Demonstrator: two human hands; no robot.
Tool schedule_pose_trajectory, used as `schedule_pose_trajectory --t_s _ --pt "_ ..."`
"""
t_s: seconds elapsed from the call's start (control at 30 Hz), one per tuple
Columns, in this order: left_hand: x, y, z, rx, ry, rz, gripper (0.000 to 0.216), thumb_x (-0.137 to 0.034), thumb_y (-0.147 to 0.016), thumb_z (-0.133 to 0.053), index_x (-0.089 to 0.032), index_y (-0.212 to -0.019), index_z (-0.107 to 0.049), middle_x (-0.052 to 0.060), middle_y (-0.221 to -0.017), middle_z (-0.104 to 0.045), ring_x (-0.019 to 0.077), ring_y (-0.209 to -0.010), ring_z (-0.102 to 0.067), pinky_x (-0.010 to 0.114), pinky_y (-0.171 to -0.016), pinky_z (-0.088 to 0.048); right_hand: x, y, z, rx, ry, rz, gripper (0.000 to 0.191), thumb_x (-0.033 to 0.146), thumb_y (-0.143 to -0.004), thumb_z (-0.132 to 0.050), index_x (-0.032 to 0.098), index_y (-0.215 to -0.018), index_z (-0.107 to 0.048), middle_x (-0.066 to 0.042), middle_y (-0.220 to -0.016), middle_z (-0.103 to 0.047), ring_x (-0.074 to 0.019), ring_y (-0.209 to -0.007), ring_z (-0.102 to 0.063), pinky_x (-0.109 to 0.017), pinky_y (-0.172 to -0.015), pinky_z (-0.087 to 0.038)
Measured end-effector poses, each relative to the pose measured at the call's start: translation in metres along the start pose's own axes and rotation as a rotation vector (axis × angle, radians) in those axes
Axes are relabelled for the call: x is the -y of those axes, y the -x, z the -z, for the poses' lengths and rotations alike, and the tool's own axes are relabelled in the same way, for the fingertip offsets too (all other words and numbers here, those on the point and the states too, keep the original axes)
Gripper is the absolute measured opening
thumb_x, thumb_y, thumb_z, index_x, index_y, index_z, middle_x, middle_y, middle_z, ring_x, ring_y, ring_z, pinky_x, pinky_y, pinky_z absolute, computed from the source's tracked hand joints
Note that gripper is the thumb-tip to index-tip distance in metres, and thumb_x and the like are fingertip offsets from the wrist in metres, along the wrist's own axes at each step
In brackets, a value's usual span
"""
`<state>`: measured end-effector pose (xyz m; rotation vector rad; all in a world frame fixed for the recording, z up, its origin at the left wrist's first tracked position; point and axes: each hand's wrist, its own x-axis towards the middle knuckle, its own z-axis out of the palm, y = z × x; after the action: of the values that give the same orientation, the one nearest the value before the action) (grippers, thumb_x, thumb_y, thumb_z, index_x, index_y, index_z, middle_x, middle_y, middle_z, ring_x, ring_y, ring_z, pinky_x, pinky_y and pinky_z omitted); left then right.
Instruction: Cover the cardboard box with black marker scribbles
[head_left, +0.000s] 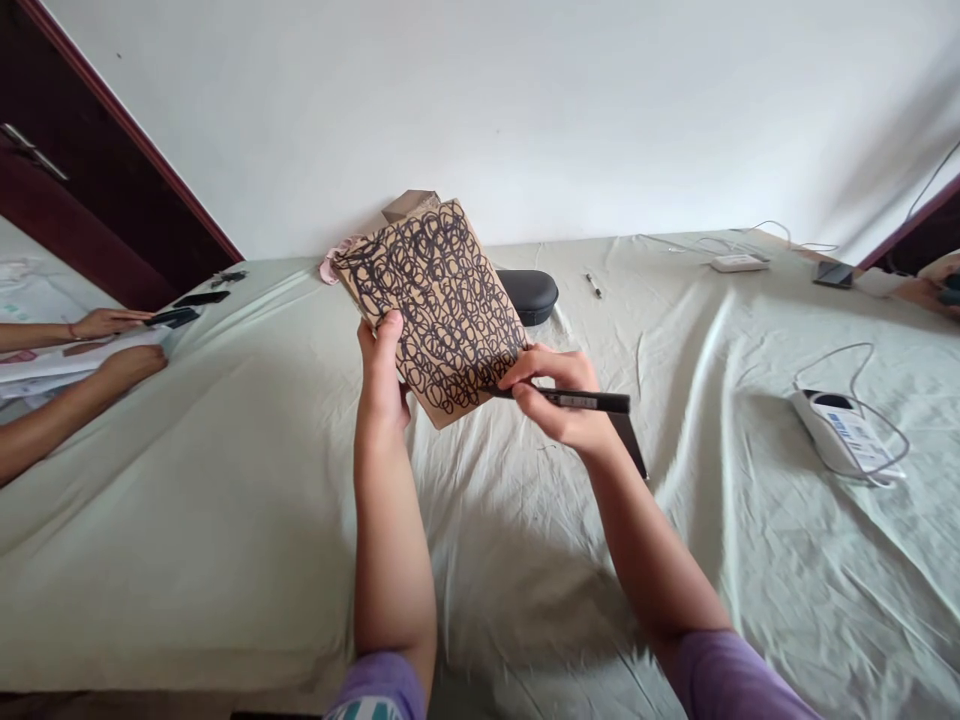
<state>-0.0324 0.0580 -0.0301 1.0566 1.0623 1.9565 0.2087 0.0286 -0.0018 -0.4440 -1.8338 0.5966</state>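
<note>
Raised above the cloth is a brown cardboard piece (450, 310), tilted, its face covered in looping black scribbles. My left hand (384, 375) grips its left edge, thumb on the scribbled face and the other fingers behind. Between the thumb and fingers of my right hand (562, 395) is a black marker (581, 400). The marker's tip meets the cardboard near its lower right edge, where a narrow brown strip along the bottom is bare. Behind the cardboard, a black hard case (529, 295) is partly hidden.
A pale green cloth (225, 520) covers the surface. A small box (410, 204) stands by the wall; a pen (593, 285) lies farther right. At right are a white box with a cable (847, 435) and a white device (739, 262). Another person's hands (112, 322) are at left.
</note>
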Motion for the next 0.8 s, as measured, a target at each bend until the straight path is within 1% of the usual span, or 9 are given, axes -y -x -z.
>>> schedule_pose_trajectory --t_s 0.03,0.1,0.2,0.3,0.4,0.5,0.63,0.7,0.8 --pt "0.003 -0.003 0.002 -0.022 0.003 -0.004 0.068 -0.069 -0.085 -0.078 -0.033 -0.140 -0.062 0.006 -0.144 -0.070 0.0334 -0.152 -0.056 0.047 -0.122 -0.052 -0.003 0.001 0.001 -0.049 -0.065 -0.035 0.012 0.029 -0.097 -0.065 0.025 -0.088 -0.073 0.002 -0.070 -0.070 -0.0138 -0.059 -0.060 -0.030 -0.061 -0.046" --pt "0.011 -0.008 0.008 -0.068 -0.014 -0.020 0.076 -0.068 -0.084 -0.080 -0.035 -0.148 -0.054 0.007 -0.144 -0.068 0.0333 -0.149 -0.057 0.047 -0.120 -0.053 -0.009 0.001 0.007 -0.215 -0.138 -0.098 0.028 0.051 -0.103 -0.065 0.025 -0.096 -0.074 0.004 -0.061 -0.061 -0.0128 -0.051 -0.054 -0.028 -0.052 -0.040" --pt "0.027 -0.018 0.023 -0.136 -0.125 -0.038 0.104 -0.060 -0.078 -0.088 -0.039 -0.164 -0.034 0.010 -0.142 -0.064 0.0335 -0.138 -0.065 0.050 -0.115 -0.055 -0.022 -0.001 0.020 -0.367 -0.054 -0.200 0.044 0.067 -0.096 -0.072 0.024 -0.088 -0.073 0.005 -0.058 -0.054 -0.0106 -0.048 -0.046 -0.027 -0.050 -0.037" --pt "0.048 -0.027 0.042 -0.192 -0.252 -0.038 0.126 -0.050 -0.069 -0.096 -0.037 -0.170 -0.023 0.013 -0.138 -0.062 0.0332 -0.130 -0.068 0.051 -0.113 -0.054 -0.038 -0.002 0.036 -0.215 -0.144 -0.355 0.055 0.067 -0.081 -0.086 0.024 -0.114 -0.075 -0.003 -0.095 -0.074 -0.0112 -0.061 -0.059 -0.028 -0.056 -0.046" --pt "0.072 -0.033 0.056 -0.190 -0.229 0.036 0.130 -0.047 -0.063 -0.098 -0.037 -0.170 -0.025 0.013 -0.138 -0.062 0.0341 -0.128 -0.068 0.052 -0.111 -0.055 -0.058 0.002 0.047 0.022 -0.427 -0.531 0.087 0.076 -0.078 -0.080 0.026 -0.147 -0.061 -0.013 -0.132 -0.072 -0.0144 -0.070 -0.068 -0.028 -0.054 -0.047" --pt "0.096 -0.032 0.061 -0.123 -0.080 0.095 0.120 -0.051 -0.063 -0.095 -0.037 -0.166 -0.034 0.013 -0.142 -0.063 0.0353 -0.133 -0.066 0.052 -0.111 -0.056 -0.082 0.007 0.041 0.058 -0.364 -0.704 0.074 0.056 -0.085 -0.077 0.022 -0.148 -0.060 -0.013 -0.128 -0.072 -0.0107 -0.064 -0.064 -0.024 -0.049 -0.042" --pt "0.118 -0.024 0.060 -0.039 0.045 0.056 0.099 -0.057 -0.067 -0.090 -0.035 -0.154 -0.050 0.012 -0.150 -0.063 0.0331 -0.143 -0.059 0.048 -0.116 -0.052 -0.114 0.016 0.010 0.212 0.191 -0.831 0.042 0.017 -0.087 -0.065 0.016 -0.128 -0.069 -0.007 -0.107 -0.073 -0.0099 -0.063 -0.065 -0.024 -0.057 -0.047" --pt "0.123 -0.021 0.060 -0.027 0.036 0.063 0.095 -0.058 -0.068 -0.088 -0.035 -0.152 -0.051 0.012 -0.152 -0.063 0.0327 -0.144 -0.059 0.048 -0.117 -0.051 -0.127 0.023 -0.008 0.303 0.396 -0.855 0.034 0.011 -0.088 -0.063 0.015 -0.120 -0.071 -0.006 -0.101 -0.074 -0.0132 -0.073 -0.069 -0.025 -0.069 -0.051" --pt "0.127 -0.020 0.061 -0.017 0.019 0.079 0.095 -0.056 -0.068 -0.089 -0.035 -0.152 -0.051 0.012 -0.153 -0.062 0.0329 -0.145 -0.058 0.049 -0.118 -0.050 -0.138 0.034 -0.029 0.359 0.501 -0.896 0.034 0.009 -0.088 -0.064 0.014 -0.121 -0.069 -0.010 -0.102 -0.075 -0.0209 -0.089 -0.071 -0.029 -0.079 -0.052"
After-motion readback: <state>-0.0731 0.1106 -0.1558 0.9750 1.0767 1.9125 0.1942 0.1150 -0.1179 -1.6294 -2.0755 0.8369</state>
